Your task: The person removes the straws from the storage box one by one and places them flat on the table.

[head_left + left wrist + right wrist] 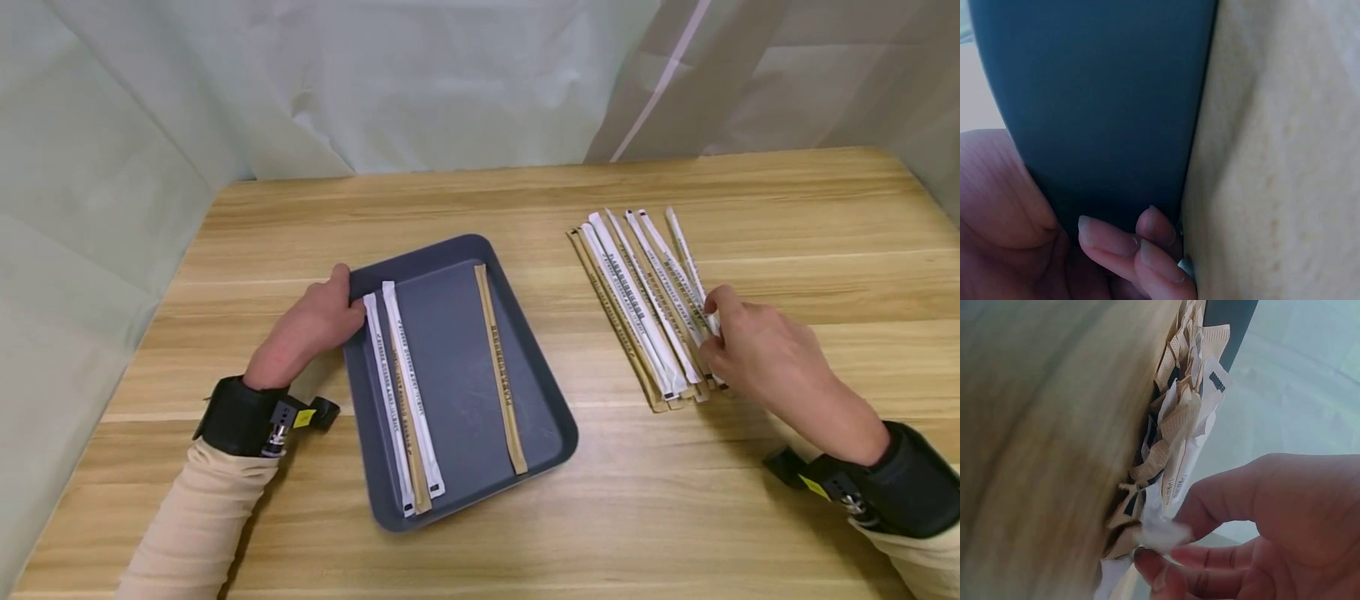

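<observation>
A dark grey tray (457, 400) stands left of the middle of the table. My left hand (315, 317) grips its far left corner, thumb over the rim; in the left wrist view, curled fingertips (1110, 240) press the outer wall. Inside lie two white wrapped straws with a brown one between them, and another brown wrapped straw (498, 367) farther right. At the right edge of a pile of wrapped straws (630, 308), my right hand (772, 346) pinches a white paper-wrapped straw (682, 250). Its blurred white end (1163, 534) shows between thumb and fingers in the right wrist view.
The wood-grain table (465, 200) reaches back to a pale hanging sheet (450, 83). White and brown wrappers overlap in the pile, roughly lengthwise. Each wrist wears a black strap (240, 417) with a small camera.
</observation>
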A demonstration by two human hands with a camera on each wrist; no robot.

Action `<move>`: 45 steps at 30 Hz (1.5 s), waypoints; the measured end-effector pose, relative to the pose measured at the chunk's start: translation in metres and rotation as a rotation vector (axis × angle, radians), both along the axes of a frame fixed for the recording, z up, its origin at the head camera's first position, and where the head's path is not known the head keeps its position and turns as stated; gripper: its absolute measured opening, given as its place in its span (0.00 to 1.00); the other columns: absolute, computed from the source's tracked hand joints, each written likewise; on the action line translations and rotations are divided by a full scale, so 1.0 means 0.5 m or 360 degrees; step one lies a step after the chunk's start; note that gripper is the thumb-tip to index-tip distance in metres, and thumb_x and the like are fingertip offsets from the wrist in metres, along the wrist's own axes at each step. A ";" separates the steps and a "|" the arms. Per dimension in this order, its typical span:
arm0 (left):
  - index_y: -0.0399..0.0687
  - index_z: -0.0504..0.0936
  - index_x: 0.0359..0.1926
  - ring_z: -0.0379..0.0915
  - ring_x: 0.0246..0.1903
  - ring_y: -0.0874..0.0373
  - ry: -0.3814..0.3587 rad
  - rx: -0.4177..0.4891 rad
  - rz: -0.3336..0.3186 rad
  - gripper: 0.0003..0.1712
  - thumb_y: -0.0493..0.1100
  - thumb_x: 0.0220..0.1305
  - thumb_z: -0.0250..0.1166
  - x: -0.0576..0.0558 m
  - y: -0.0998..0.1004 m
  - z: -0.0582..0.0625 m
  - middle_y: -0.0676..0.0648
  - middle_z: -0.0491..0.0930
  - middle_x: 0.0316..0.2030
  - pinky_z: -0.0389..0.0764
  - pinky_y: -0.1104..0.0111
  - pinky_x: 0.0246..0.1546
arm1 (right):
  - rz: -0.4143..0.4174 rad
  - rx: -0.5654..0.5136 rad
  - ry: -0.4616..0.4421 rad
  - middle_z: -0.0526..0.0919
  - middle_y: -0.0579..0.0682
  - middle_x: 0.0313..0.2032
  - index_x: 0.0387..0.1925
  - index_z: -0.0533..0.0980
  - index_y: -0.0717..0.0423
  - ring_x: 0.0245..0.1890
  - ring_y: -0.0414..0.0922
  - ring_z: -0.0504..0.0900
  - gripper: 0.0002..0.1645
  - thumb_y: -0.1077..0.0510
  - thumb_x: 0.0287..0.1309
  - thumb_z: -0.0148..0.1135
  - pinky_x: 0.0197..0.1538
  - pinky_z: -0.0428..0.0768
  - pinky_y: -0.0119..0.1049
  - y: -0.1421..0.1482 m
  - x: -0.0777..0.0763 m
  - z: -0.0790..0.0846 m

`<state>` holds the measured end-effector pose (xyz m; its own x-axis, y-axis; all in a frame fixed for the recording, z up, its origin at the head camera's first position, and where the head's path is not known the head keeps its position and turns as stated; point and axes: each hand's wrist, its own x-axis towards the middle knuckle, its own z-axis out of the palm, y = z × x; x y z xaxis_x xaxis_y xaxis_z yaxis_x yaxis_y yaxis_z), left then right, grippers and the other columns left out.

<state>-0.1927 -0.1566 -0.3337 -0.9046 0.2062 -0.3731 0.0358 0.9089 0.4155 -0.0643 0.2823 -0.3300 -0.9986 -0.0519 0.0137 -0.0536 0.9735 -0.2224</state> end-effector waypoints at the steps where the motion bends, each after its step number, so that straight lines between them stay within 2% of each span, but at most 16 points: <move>1: 0.25 0.46 0.66 0.67 0.44 0.38 -0.0001 0.0002 0.0002 0.31 0.42 0.72 0.43 0.000 0.001 0.001 0.24 0.64 0.51 0.69 0.53 0.41 | -0.0002 0.0002 0.0039 0.72 0.49 0.18 0.48 0.66 0.66 0.13 0.44 0.65 0.20 0.64 0.53 0.53 0.14 0.61 0.38 0.000 0.001 -0.001; 8: 0.25 0.48 0.65 0.67 0.43 0.38 0.0010 0.0005 -0.0001 0.30 0.42 0.72 0.43 0.001 0.001 0.003 0.25 0.66 0.49 0.69 0.53 0.40 | 0.0069 -0.0003 0.0408 0.61 0.46 0.11 0.43 0.69 0.67 0.09 0.43 0.59 0.17 0.68 0.49 0.53 0.12 0.55 0.37 -0.003 0.003 -0.013; 13: 0.25 0.49 0.64 0.68 0.41 0.39 0.0031 0.0005 -0.0014 0.29 0.42 0.72 0.43 0.002 0.000 0.002 0.26 0.67 0.47 0.69 0.55 0.37 | 0.0138 -0.0046 0.0598 0.65 0.48 0.12 0.38 0.70 0.68 0.08 0.40 0.58 0.12 0.70 0.47 0.53 0.11 0.54 0.34 -0.007 0.001 -0.012; 18: 0.24 0.52 0.61 0.69 0.37 0.41 0.0074 -0.0003 -0.0046 0.26 0.41 0.71 0.43 0.004 -0.001 0.001 0.28 0.68 0.42 0.69 0.57 0.34 | 0.0141 -0.0102 0.0639 0.69 0.51 0.15 0.35 0.70 0.67 0.10 0.39 0.60 0.09 0.70 0.49 0.53 0.12 0.56 0.34 -0.010 0.001 -0.007; 23: 0.24 0.51 0.62 0.69 0.37 0.41 0.0074 -0.0003 -0.0038 0.27 0.41 0.72 0.43 0.005 -0.001 0.001 0.28 0.68 0.43 0.69 0.57 0.34 | 0.0124 -0.0129 0.0681 0.69 0.52 0.18 0.35 0.71 0.66 0.12 0.41 0.61 0.06 0.70 0.52 0.54 0.14 0.57 0.34 -0.011 0.000 -0.003; 27: 0.25 0.51 0.62 0.69 0.39 0.40 0.0067 -0.0006 -0.0027 0.27 0.41 0.71 0.43 0.004 -0.001 0.001 0.28 0.68 0.44 0.69 0.56 0.36 | 0.0135 -0.0153 0.0637 0.70 0.51 0.19 0.36 0.71 0.65 0.13 0.41 0.61 0.07 0.68 0.53 0.55 0.16 0.58 0.34 -0.012 0.000 -0.003; 32: 0.25 0.51 0.63 0.68 0.40 0.39 0.0049 -0.0008 -0.0016 0.27 0.41 0.71 0.43 0.004 0.000 0.002 0.27 0.67 0.45 0.69 0.54 0.38 | 0.0169 -0.0080 0.0520 0.76 0.53 0.21 0.37 0.72 0.65 0.14 0.42 0.67 0.09 0.68 0.51 0.57 0.14 0.62 0.36 -0.009 0.001 -0.009; 36: 0.25 0.51 0.62 0.69 0.38 0.40 0.0049 -0.0013 -0.0017 0.27 0.41 0.71 0.43 0.005 -0.001 0.003 0.28 0.68 0.44 0.69 0.56 0.35 | 0.0174 -0.0029 0.0549 0.77 0.54 0.23 0.34 0.73 0.63 0.15 0.45 0.70 0.07 0.68 0.49 0.58 0.13 0.62 0.38 -0.007 0.003 -0.015; 40: 0.25 0.51 0.61 0.69 0.36 0.42 0.0059 -0.0015 -0.0025 0.26 0.41 0.71 0.42 0.008 -0.001 0.005 0.29 0.69 0.42 0.69 0.58 0.33 | 0.0260 -0.0039 0.0621 0.76 0.54 0.23 0.31 0.75 0.62 0.16 0.45 0.70 0.06 0.70 0.47 0.58 0.14 0.64 0.38 -0.010 0.001 -0.017; 45: 0.25 0.51 0.61 0.69 0.36 0.42 0.0065 -0.0018 -0.0032 0.26 0.42 0.71 0.43 0.006 0.000 0.005 0.29 0.69 0.43 0.69 0.58 0.33 | 0.0441 -0.0067 0.0747 0.75 0.54 0.22 0.28 0.75 0.65 0.17 0.45 0.70 0.07 0.72 0.43 0.61 0.18 0.67 0.39 -0.029 0.004 -0.017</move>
<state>-0.1895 -0.1564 -0.3313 -0.9148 0.2206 -0.3384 0.0710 0.9125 0.4028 -0.0624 0.2676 -0.3383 -0.8337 -0.3018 0.4623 -0.4095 0.8997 -0.1512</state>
